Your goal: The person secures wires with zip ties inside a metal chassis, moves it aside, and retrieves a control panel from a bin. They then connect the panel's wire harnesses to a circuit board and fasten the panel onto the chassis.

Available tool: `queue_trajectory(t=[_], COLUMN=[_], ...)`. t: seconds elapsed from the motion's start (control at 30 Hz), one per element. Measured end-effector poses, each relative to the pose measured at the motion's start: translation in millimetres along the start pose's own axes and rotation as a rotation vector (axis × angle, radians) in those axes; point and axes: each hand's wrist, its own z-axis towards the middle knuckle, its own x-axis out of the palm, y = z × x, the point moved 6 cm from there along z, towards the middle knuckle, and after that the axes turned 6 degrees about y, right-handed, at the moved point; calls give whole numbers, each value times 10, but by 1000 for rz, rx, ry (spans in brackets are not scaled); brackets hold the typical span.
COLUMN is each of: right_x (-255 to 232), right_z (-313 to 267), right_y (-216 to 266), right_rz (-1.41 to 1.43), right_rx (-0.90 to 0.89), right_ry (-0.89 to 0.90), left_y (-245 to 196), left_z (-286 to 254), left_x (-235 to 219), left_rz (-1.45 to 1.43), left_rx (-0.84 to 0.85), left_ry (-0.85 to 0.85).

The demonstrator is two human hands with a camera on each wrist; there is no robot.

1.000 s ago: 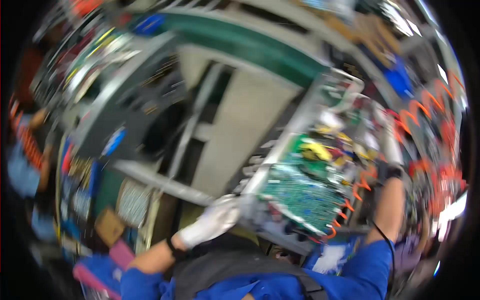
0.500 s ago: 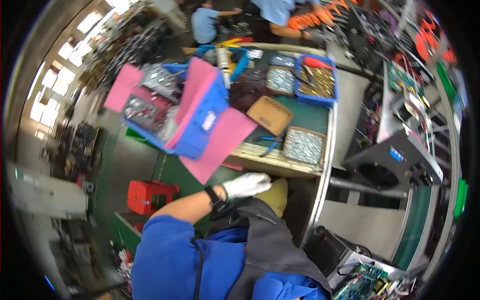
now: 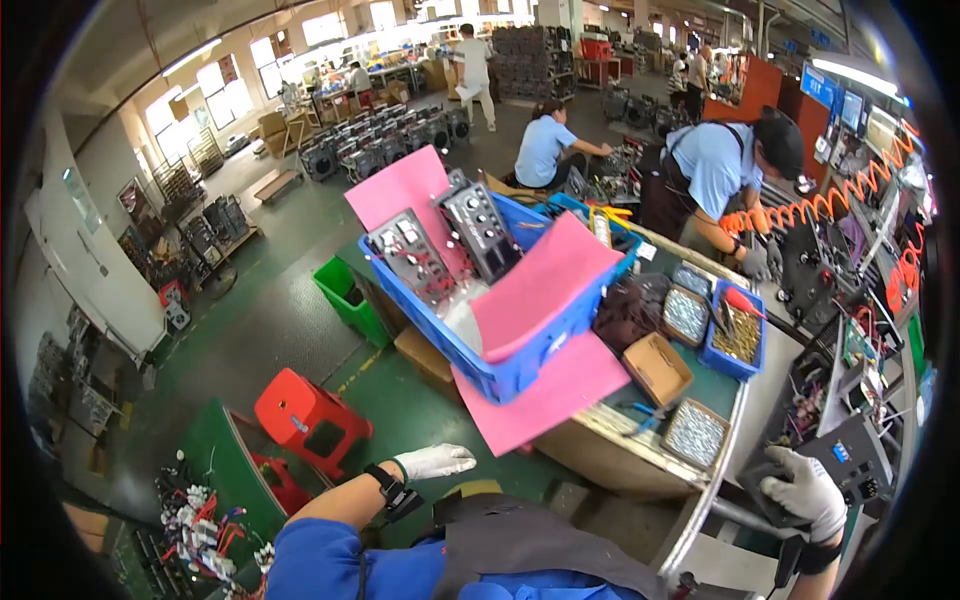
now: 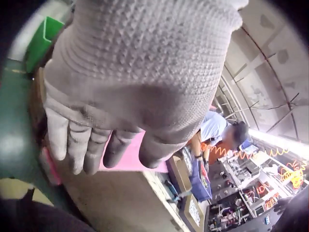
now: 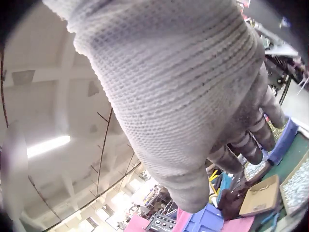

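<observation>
In the head view my gloved left hand [image 3: 436, 461] hangs in the air with relaxed fingers, below the pink sheet [image 3: 548, 392] under a blue crate [image 3: 515, 375]. The left wrist view shows that hand's fingers [image 4: 96, 145] loosely bent and holding nothing. At the right, my gloved right hand [image 3: 806, 492] is over a dark panel [image 3: 853, 462] with a blue label; whether it touches the panel is unclear. Seen from the right wrist, its fingers [image 5: 248, 145] are spread and loosely bent, with nothing between them. Two black control panels [image 3: 480, 232] with knobs lie in the crate.
Boxes of screws [image 3: 695, 434], a cardboard tray [image 3: 657, 369] and blue-handled pliers [image 3: 642, 418] are on the bench. A red stool [image 3: 312, 420] and a green bin [image 3: 350, 300] stand on the floor. Two people in light blue work beyond the bench.
The head view has swung, bringing more of the room and the crate's contents into sight. My right hand has come into view by the dark panel; my left remains empty near my body.
</observation>
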Motion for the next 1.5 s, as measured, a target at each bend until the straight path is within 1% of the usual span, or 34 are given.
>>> queue_trajectory(t=[0.07,0.1,0.13,0.17,0.23,0.27,0.3,0.33,0.37,0.4,0.43,0.47,0.5,0.53,0.6,0.67,0.7,0.77,0.87,0.9,0.93,0.97,1.0,1.07,1.1,1.13,1.2,1.23,1.27,1.33,1.4,1.43,1.47,1.5], right_x=[232,363,496,671,1082,1263,1457,1564,1618,1672,1698,1720,1772,1830,2026,2235,2314,2421,2488,2520,2486,2446,2455,2435,2464,2540,2802,2932,3079,3321,3474,3562,3634,3682], right_z=[453,649,1013,1280,1837,2002,2287,2425,2535,2636,2746,2860,2933,3024,3228,3381,3439,3558,3619,3586,3530,3462,3416,3176,3028,2868,2500,2324,2165,1908,1770,1714,1677,1643], right_y=[350,748,785,1152,1677,2078,2171,2394,2573,2718,2814,2841,2848,2848,2745,2574,2468,2294,2369,2424,2533,2595,2581,2545,2485,2440,2358,2423,2566,2952,3424,3592,3742,3885], right_rz=[22,101,-170,-162,-148,6,-45,-206,-227,-246,-253,-232,-264,-298,-427,-421,-356,-196,-136,-119,-138,-170,-184,-165,-147,-31,382,268,260,131,-2,14,33,-4], right_rx=[-77,123,-198,-324,-409,-337,-471,-575,-622,-663,-669,-644,-620,-599,-449,-398,-404,-453,-487,-446,-430,-414,-374,-280,-209,-158,99,79,160,252,335,344,346,307], right_ry=[2,94,-55,-54,-100,12,20,17,23,30,19,28,-41,-116,-188,-225,-275,-326,-348,-338,-413,-486,-474,-695,-731,-794,-822,-914,-968,-958,-943,-940,-944,-975], left_y=[354,730,1120,1377,1739,1836,1896,1836,1849,1823,1774,1694,1566,1624,1413,1124,1131,1268,1506,1708,1860,1854,1706,1825,1701,1842,1848,1749,1635,1643,1507,1384,1369,1233], left_z=[-172,-109,-89,-186,-324,-439,-543,-701,-790,-881,-967,-1027,-1069,-988,-930,-819,-705,-336,195,352,498,579,522,567,568,708,775,706,608,479,185,28,-97,-345], left_x=[-411,-637,-773,-931,-1270,-1431,-1608,-1812,-2077,-2368,-2672,-2962,-3232,-3482,-3951,-4331,-4536,-4937,-5338,-5405,-5466,-5504,-5484,-5538,-5437,-5376,-5339,-5334,-5329,-5437,-5624,-5719,-5835,-5858], left_rz=[-89,45,164,161,81,47,-17,-135,-55,-31,14,-45,-36,-66,4,0,28,382,480,531,571,567,447,354,171,73,197,250,298,475,381,186,15,-77], left_rx=[-141,-69,1,-28,-89,-79,-72,-72,23,24,62,79,74,170,131,78,75,11,-38,-37,-25,-173,-241,-52,-29,158,344,195,193,505,593,512,588,694], left_ry=[-37,-162,-273,-345,-472,-538,-574,-592,-674,-759,-875,-926,-986,-1039,-1043,-1002,-999,-971,-857,-834,-818,-723,-686,-729,-515,-405,-470,-446,-501,-751,-798,-624,-585,-647])
